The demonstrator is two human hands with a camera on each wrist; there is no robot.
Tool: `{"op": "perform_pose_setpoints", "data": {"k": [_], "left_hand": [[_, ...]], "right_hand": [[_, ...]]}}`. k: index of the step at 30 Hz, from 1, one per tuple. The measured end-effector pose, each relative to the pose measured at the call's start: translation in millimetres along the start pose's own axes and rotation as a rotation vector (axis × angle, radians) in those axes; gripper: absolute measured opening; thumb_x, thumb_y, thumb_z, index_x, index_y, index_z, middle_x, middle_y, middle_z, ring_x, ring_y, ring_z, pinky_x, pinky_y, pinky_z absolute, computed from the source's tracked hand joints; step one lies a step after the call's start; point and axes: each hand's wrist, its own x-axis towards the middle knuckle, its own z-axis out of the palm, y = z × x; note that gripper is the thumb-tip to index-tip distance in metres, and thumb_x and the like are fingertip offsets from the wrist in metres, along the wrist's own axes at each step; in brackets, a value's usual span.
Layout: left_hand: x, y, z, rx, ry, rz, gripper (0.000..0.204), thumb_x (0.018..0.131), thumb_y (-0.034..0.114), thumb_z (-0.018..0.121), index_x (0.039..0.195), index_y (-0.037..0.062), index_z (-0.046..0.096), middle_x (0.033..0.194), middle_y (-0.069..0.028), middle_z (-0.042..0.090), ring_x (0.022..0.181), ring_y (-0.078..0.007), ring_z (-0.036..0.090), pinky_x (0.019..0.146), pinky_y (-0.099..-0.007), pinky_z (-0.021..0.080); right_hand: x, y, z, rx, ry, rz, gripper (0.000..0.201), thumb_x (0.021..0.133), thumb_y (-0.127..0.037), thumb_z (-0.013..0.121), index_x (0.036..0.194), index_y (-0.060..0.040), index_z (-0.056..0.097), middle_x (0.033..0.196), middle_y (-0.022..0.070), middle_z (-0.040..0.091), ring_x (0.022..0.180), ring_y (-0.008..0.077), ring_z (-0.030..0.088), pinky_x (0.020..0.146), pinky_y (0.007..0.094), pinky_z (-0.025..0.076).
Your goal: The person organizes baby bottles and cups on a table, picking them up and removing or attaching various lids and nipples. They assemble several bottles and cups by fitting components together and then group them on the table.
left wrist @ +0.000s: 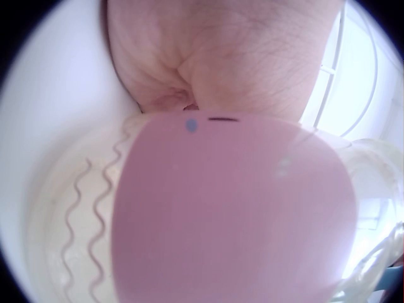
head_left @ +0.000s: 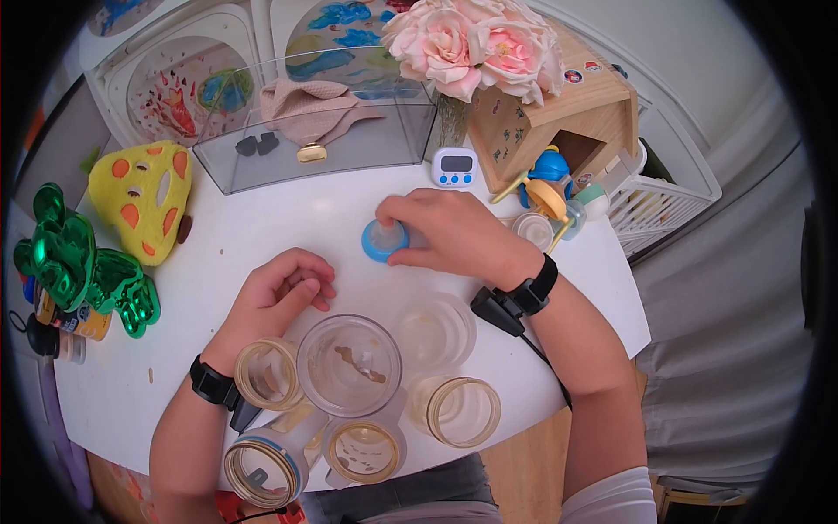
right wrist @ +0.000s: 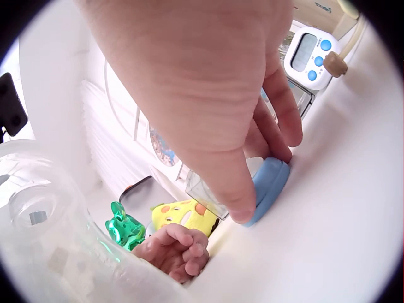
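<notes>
A small blue ring-shaped piece with a clear nipple-like top (head_left: 384,241) lies on the white table, and my right hand (head_left: 467,234) pinches it between thumb and fingers. In the right wrist view the thumb presses the near side of the blue ring (right wrist: 270,189). My left hand (head_left: 278,295) rests on the table to the left, fingers loosely curled around nothing. Close below it stand a glass jar (head_left: 267,375) and a wide clear container (head_left: 349,365). A pink surface (left wrist: 233,208) fills much of the left wrist view, below the wrist (left wrist: 221,57).
More clear jars (head_left: 463,412) stand along the near edge. A white timer (head_left: 455,168), a transparent box (head_left: 323,157), roses (head_left: 476,48) and a wooden house (head_left: 559,105) are at the back. A yellow plush (head_left: 144,201) and green figure (head_left: 83,262) stand left.
</notes>
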Motion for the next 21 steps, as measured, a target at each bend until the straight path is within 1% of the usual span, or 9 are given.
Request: {"op": "perform_pose_setpoints", "data": {"k": [3, 5, 6, 8, 12, 14, 17, 21], "left_hand": [[0.4, -1.1, -0.5, 0.004, 0.001, 0.002, 0.017, 0.112, 0.016, 0.058, 0.120, 0.0024, 0.064, 0.110, -0.0043, 0.066, 0.104, -0.0136, 0.064, 0.093, -0.0307, 0.053], [0.3, -0.9, -0.5, 0.000, -0.001, 0.006, 0.017, 0.112, 0.016, 0.058, 0.120, 0.0024, 0.064, 0.110, -0.0042, 0.066, 0.104, -0.0136, 0.064, 0.093, -0.0306, 0.053], [0.2, -1.0, -0.5, -0.004, -0.002, 0.009, 0.017, 0.112, 0.016, 0.058, 0.120, 0.0025, 0.064, 0.110, -0.0041, 0.066, 0.104, -0.0137, 0.064, 0.093, -0.0306, 0.054], [0.4, -1.3, -0.8, -0.007, -0.003, 0.010, 0.016, 0.112, 0.015, 0.058, 0.120, 0.0025, 0.064, 0.110, -0.0041, 0.066, 0.104, -0.0137, 0.064, 0.093, -0.0307, 0.054], [0.5, -1.8, -1.4, -0.013, -0.007, 0.013, 0.015, 0.112, 0.013, 0.058, 0.120, 0.0023, 0.064, 0.112, -0.0043, 0.065, 0.105, -0.0141, 0.065, 0.093, -0.0312, 0.054], [0.6, -2.7, -2.0, -0.012, -0.009, 0.014, 0.015, 0.112, 0.013, 0.057, 0.120, 0.0022, 0.064, 0.112, -0.0044, 0.065, 0.106, -0.0144, 0.065, 0.094, -0.0314, 0.054], [0.8, -3.3, -2.0, -0.011, -0.010, 0.014, 0.015, 0.111, 0.012, 0.057, 0.120, 0.0021, 0.064, 0.113, -0.0047, 0.065, 0.106, -0.0147, 0.065, 0.094, -0.0315, 0.055], [0.7, -2.7, -1.7, -0.011, -0.007, 0.016, 0.015, 0.111, 0.011, 0.057, 0.120, 0.0018, 0.064, 0.113, -0.0050, 0.066, 0.106, -0.0148, 0.065, 0.094, -0.0315, 0.055]], "right_hand": [[0.5, -2.3, 1.2, 0.008, 0.037, 0.025, 0.041, 0.084, -0.023, 0.088, 0.116, -0.0135, 0.065, 0.107, 0.0099, 0.074, 0.100, 0.0329, 0.073, 0.084, 0.0417, 0.058], [0.7, -1.3, 0.8, -0.029, -0.015, 0.007, 0.047, 0.083, -0.022, 0.088, 0.120, -0.0136, 0.060, 0.111, 0.0109, 0.074, 0.102, 0.0343, 0.073, 0.085, 0.0428, 0.058], [0.7, -1.7, 0.8, -0.028, -0.015, 0.007, 0.047, 0.083, -0.022, 0.088, 0.120, -0.0136, 0.060, 0.111, 0.0109, 0.074, 0.102, 0.0343, 0.073, 0.085, 0.0428, 0.058], [0.6, -2.8, 0.9, 0.030, 0.009, 0.058, 0.052, 0.083, -0.021, 0.089, 0.123, -0.0125, 0.056, 0.114, 0.0117, 0.074, 0.105, 0.0352, 0.073, 0.085, 0.0436, 0.058], [-0.7, 1.7, 5.8, 0.047, 0.051, 0.051, 0.054, 0.083, -0.021, 0.089, 0.124, -0.0114, 0.054, 0.116, 0.0119, 0.075, 0.107, 0.0354, 0.073, 0.085, 0.0435, 0.058], [-0.2, 0.5, 3.9, 0.025, 0.013, 0.079, 0.052, 0.084, -0.021, 0.089, 0.122, -0.0112, 0.055, 0.115, 0.0108, 0.074, 0.106, 0.0346, 0.073, 0.086, 0.0431, 0.058], [0.0, -0.6, 2.1, -0.003, -0.016, 0.065, 0.051, 0.084, -0.022, 0.088, 0.122, -0.0113, 0.055, 0.114, 0.0096, 0.073, 0.106, 0.0337, 0.073, 0.086, 0.0423, 0.058], [-0.3, -0.6, 1.9, -0.011, -0.020, 0.054, 0.051, 0.085, -0.023, 0.088, 0.123, -0.0112, 0.055, 0.113, 0.0086, 0.072, 0.106, 0.0329, 0.072, 0.086, 0.0418, 0.058]]}}
